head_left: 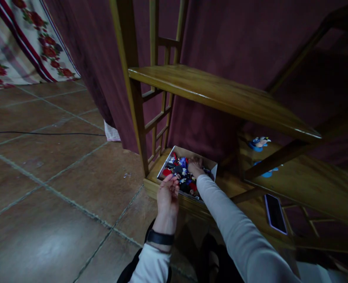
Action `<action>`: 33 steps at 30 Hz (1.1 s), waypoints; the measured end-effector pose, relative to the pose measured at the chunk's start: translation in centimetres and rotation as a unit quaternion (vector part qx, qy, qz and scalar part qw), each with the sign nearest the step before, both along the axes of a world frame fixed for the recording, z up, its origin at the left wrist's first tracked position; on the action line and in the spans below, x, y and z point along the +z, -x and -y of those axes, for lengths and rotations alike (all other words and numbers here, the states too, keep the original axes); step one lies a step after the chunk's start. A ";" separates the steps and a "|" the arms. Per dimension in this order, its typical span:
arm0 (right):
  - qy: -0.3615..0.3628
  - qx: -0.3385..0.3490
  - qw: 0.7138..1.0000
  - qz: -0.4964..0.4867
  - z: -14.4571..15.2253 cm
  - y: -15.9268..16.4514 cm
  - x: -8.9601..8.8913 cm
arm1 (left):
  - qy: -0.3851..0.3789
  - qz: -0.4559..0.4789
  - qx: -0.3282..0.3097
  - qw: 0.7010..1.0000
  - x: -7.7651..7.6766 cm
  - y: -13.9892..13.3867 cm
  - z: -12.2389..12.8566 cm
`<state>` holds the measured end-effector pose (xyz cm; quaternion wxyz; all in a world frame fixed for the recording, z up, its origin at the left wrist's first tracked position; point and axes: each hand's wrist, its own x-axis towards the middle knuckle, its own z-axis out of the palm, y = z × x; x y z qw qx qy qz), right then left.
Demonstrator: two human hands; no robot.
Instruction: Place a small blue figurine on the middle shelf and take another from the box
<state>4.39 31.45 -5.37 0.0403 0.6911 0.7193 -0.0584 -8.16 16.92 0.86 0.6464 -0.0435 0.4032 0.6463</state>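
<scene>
- The right hand (195,166) is deep in the white box (213,167) of small colourful figures (180,172), fingers curled down among them. The view is dim, so I cannot tell whether it holds one or only rests on the heap.
- The left hand (168,193) hovers at the box's 7 o'clock corner, fingers loosely bent and half open, seemingly holding nothing. It does not touch the cardboard.
- The box sits on the lowest wooden shelf (227,184), close to the front lip. Since nothing braces it, a hard pull by the right hand could drag it forward off the edge and spill the figures onto the tiled floor (58,165).
- The figures lie tangled together. Lifting one may hook a neighbour out, which would drop to the tiles.
- A phone (275,213) lies flat on the same shelf at 3 o'clock of the box, well apart. A wide sweep of the right sleeve could nudge it towards the edge.
- The upper shelf (221,94) overhangs at 12 o'clock. Rising quickly could knock the head against it.
- Blue figures (259,143) stand at 2 o'clock, out of reach.
</scene>
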 end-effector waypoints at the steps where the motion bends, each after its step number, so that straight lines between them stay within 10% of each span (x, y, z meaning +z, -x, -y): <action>1: -0.010 0.003 1.000 -0.003 0.0 -0.2 0.0 | -0.001 0.000 0.002 1.000 0.0 0.1 0.0; 12: -0.088 -0.010 0.978 -0.191 2.1 -3.0 3.3 | -0.003 -0.005 0.015 1.000 0.2 0.3 0.1; 16: -0.131 -0.090 0.871 -0.465 5.3 -3.5 4.8 | -0.003 -0.055 -0.009 0.998 0.0 0.1 0.1; 19: -0.022 -0.052 0.768 -0.638 10.0 -2.8 4.6 | 0.009 -0.111 -0.089 0.990 0.0 -0.7 0.4; 22: 0.022 -0.037 0.728 -0.684 14.4 -1.4 3.5 | -0.015 -0.137 -0.177 0.974 0.0 -1.8 1.0; 29: -0.014 -0.071 0.735 -0.675 16.3 -2.3 2.2 | -0.047 -0.112 -0.196 0.973 -0.1 -1.8 1.7; 33: -0.113 -0.130 0.828 -0.533 15.2 -6.3 1.8 | -0.029 -0.050 -0.060 0.997 -0.1 0.5 0.9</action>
